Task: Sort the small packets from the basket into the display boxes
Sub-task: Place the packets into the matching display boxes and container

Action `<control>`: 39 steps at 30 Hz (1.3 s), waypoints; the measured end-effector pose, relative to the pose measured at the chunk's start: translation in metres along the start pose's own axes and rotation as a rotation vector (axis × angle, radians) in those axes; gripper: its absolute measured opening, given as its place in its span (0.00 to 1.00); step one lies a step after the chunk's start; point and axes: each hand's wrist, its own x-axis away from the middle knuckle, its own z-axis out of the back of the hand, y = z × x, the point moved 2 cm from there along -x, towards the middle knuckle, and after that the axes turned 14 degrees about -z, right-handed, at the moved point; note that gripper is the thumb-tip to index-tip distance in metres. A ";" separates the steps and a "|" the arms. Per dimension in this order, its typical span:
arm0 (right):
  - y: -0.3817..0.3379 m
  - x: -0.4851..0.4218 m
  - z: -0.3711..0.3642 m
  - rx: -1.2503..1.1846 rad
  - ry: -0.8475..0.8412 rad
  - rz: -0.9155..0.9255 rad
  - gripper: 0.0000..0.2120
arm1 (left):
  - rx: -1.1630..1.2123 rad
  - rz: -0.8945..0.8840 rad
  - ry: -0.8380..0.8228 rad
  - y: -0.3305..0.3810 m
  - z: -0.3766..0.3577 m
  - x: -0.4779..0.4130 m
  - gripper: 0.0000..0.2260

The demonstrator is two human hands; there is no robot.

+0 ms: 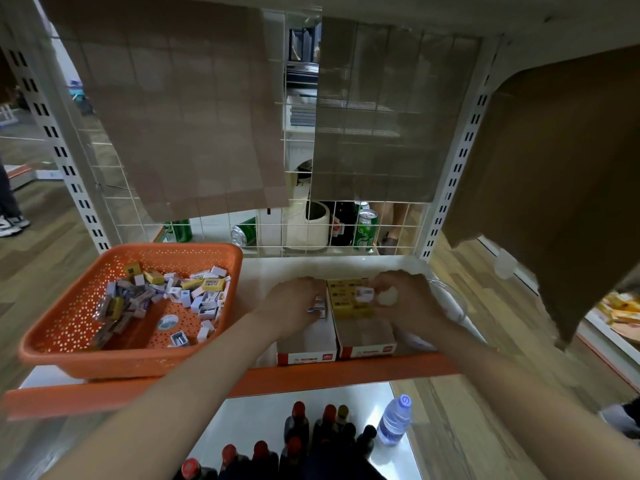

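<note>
Currently, both hands work over the two display boxes at centre frame, on the white shelf (pixel 346 268) with the orange front edge.

1. Source. The orange basket (pixel 104 358) stands at the left of the frame on the same shelf, well apart from the boxes. It contains a mixed heap of loose packets (pixel 166 292), white, yellow and grey, so most of the sort is judged to remain.

2. Left hand (pixel 298 303). It is positioned back-up over the far end of the left display box (pixel 306 344), with the fingers bent down onto the purple-printed packets (pixel 317 308) stowed there. The back of the hand hides the fingertips, so it cannot be determined whether they pinch a packet or only press the row. Probable purpose: to keep the row upright and packed toward the rear.

3. Right hand (pixel 405 296). It pinches a white packet (pixel 365 293) between thumb and fingertips, above the right display box (pixel 367 341). This box holds a block of yellow packets (pixel 346 296) at its far end; the near half is bare.

4. Assessment. The held packet carries purple print, unlike the yellow stock beneath it. It probably belongs in the left box.

5. Caution. Both boxes fill from the rear, so new packets should seat against the existing row.
</note>
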 end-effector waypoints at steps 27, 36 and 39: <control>-0.107 -0.009 -0.045 -0.010 -0.080 0.185 0.07 | -0.043 0.136 0.110 -0.064 0.052 0.064 0.10; -0.218 -0.003 -0.116 0.014 -0.266 0.363 0.09 | -0.081 0.407 0.046 -0.145 0.067 0.152 0.06; -0.229 -0.011 -0.139 0.120 -0.327 0.333 0.09 | -0.071 0.425 0.051 -0.156 0.061 0.166 0.08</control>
